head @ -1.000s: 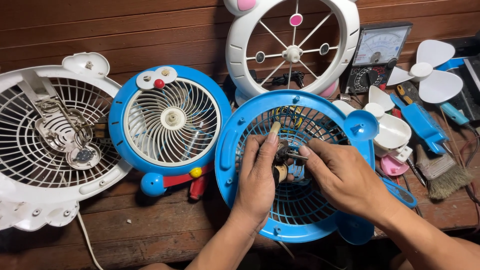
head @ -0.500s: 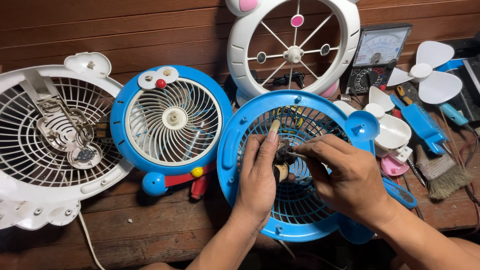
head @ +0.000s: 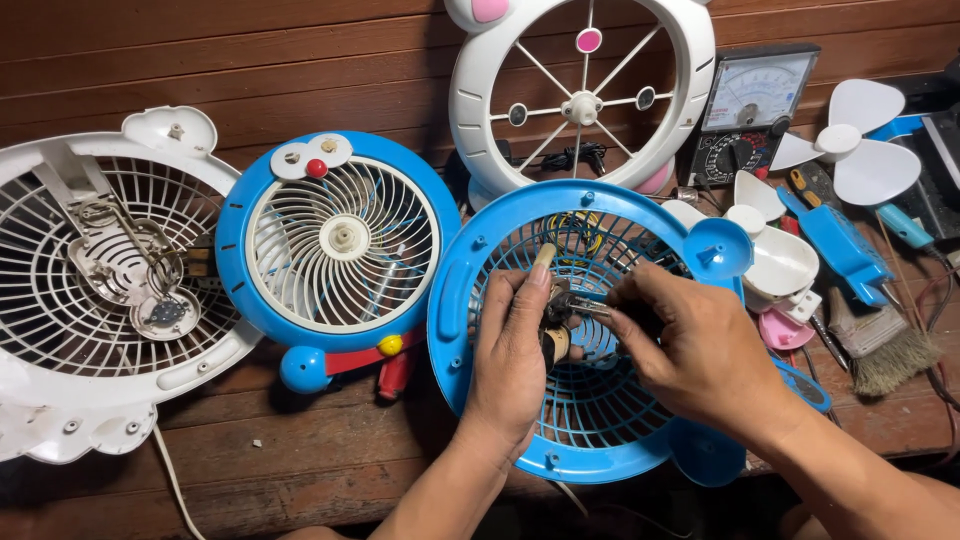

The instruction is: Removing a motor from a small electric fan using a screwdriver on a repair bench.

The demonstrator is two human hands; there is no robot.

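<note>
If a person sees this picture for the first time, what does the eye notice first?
First, the two hands, left hand and right hand, meeting on a small metal part over the blue fan grille at centre. Next, the blue cartoon-cat fan to its left, and the white fan frame leaning against the wooden wall.

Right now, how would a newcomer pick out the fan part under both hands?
Start at the wooden table. Below the upright white ring guard lies the open blue fan shell, under both hands. Unlike the blue fan beside it, it has no white front grille.
</note>
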